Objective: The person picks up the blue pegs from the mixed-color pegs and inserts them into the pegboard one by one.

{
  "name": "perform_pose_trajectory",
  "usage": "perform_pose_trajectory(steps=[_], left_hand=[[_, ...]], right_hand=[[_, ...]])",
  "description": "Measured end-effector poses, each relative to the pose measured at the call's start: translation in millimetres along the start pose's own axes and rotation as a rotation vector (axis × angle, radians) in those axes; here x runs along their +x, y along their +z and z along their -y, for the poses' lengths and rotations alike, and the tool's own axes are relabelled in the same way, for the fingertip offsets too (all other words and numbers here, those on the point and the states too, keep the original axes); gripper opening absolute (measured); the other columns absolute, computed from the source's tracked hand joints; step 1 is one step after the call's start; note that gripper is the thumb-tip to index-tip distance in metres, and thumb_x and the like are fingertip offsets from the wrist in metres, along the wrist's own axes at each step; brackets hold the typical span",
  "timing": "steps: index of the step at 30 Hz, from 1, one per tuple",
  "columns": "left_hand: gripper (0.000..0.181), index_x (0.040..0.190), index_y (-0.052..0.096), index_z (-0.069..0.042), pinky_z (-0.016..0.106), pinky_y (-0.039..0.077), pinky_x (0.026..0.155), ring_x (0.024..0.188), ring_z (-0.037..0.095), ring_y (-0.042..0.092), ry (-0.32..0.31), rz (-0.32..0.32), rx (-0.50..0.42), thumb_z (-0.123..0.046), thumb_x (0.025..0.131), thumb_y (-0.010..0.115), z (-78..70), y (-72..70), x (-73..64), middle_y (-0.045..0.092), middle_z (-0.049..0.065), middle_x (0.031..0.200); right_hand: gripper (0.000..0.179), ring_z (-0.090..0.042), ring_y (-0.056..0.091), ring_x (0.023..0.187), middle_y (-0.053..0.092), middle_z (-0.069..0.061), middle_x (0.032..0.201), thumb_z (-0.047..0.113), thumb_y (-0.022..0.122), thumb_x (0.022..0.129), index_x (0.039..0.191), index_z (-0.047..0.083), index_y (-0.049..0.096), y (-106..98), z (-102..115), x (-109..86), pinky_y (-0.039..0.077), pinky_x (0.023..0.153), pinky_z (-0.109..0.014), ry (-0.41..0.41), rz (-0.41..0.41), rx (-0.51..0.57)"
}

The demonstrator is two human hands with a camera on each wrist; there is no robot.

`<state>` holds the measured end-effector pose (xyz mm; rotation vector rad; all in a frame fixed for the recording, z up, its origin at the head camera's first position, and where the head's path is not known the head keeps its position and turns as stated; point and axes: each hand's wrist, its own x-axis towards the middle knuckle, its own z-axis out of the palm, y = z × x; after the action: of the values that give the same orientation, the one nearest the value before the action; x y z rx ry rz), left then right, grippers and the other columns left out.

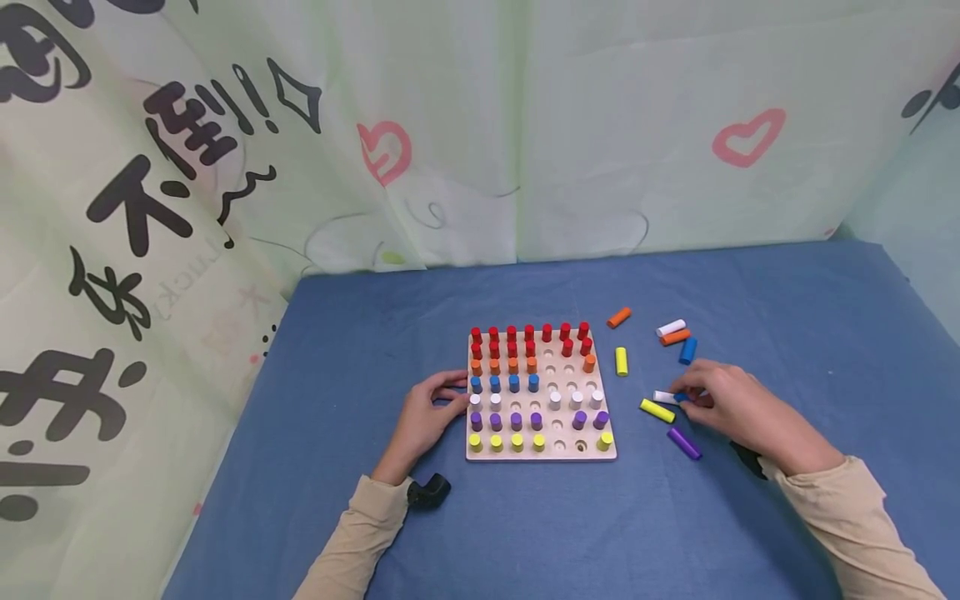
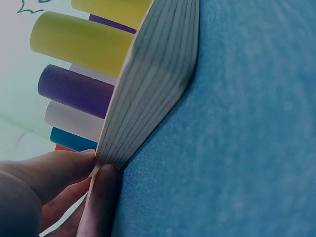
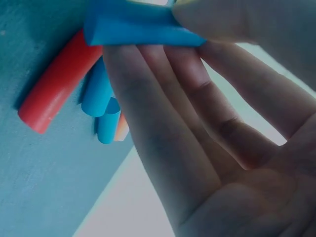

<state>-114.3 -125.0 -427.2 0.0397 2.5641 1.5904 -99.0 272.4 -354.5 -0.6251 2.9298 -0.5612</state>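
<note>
Right hand [image 1: 731, 404] pinches a blue peg [image 3: 138, 24] between thumb and fingertips near scattered pegs [image 1: 657, 411]; left hand [image 1: 424, 415], thumb and fingers loosely parted, touches the edge of a pegboard [image 1: 525, 457]

My left arm [image 1: 358, 527] slants forward and inward, my left grip [image 1: 423, 418] pinching between thumb [image 2: 54, 167] and forefinger [image 2: 101, 200], the other fingers behind; my right arm [image 1: 862, 525] angles in from the opposite side, my right grip [image 1: 742, 408] pressing its thumb toward nearly straight fingers [image 3: 148, 113]
</note>
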Motion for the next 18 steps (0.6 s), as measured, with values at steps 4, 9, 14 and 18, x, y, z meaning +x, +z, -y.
perform_pose_trajectory(steps=[4,9,14,18], left_hand=[[0.037,0.128,0.065,-0.012,0.024,0.054,0.076,0.093,0.015,0.066,0.013,0.002,0.000,-0.014,0.092,0.071,0.0,-0.2,-0.2,0.070,0.005,0.117],[0.036,0.129,0.065,-0.010,0.026,0.055,0.079,0.094,0.015,0.066,0.023,-0.002,-0.003,-0.014,0.093,0.070,-0.7,-1.3,-0.2,0.070,0.006,0.118],[0.036,0.129,0.065,-0.011,0.028,0.056,0.080,0.094,0.015,0.065,-0.008,0.001,-0.007,-0.016,0.093,0.070,-0.9,-1.9,-0.4,0.069,0.005,0.118],[0.037,0.129,0.065,-0.012,0.030,0.057,0.082,0.095,0.016,0.065,-0.016,0.004,-0.007,-0.016,0.093,0.071,-1.2,-1.6,-0.5,0.069,0.004,0.118]], right_hand=[[0.014,-0.012,0.057,0.074,0.064,-0.002,0.088,-0.001,0.075,0.081,0.095,0.004,0.075,-1.8,1.3,1.9,0.051,0.062,-0.030,-0.014,-0.014,0.006],[0.013,-0.017,0.062,0.079,0.064,-0.003,0.090,0.000,0.075,0.081,0.094,0.005,0.074,-4.5,4.8,6.2,0.055,0.070,-0.038,-0.018,-0.033,0.015],[0.013,-0.019,0.065,0.081,0.066,-0.005,0.091,0.001,0.076,0.082,0.093,0.005,0.073,-6.4,9.6,9.2,0.056,0.072,-0.041,-0.040,-0.044,0.033],[0.014,-0.021,0.067,0.081,0.067,-0.006,0.092,-0.001,0.076,0.081,0.093,0.004,0.072,-7.6,12.4,10.7,0.057,0.073,-0.042,-0.053,-0.061,0.039]])
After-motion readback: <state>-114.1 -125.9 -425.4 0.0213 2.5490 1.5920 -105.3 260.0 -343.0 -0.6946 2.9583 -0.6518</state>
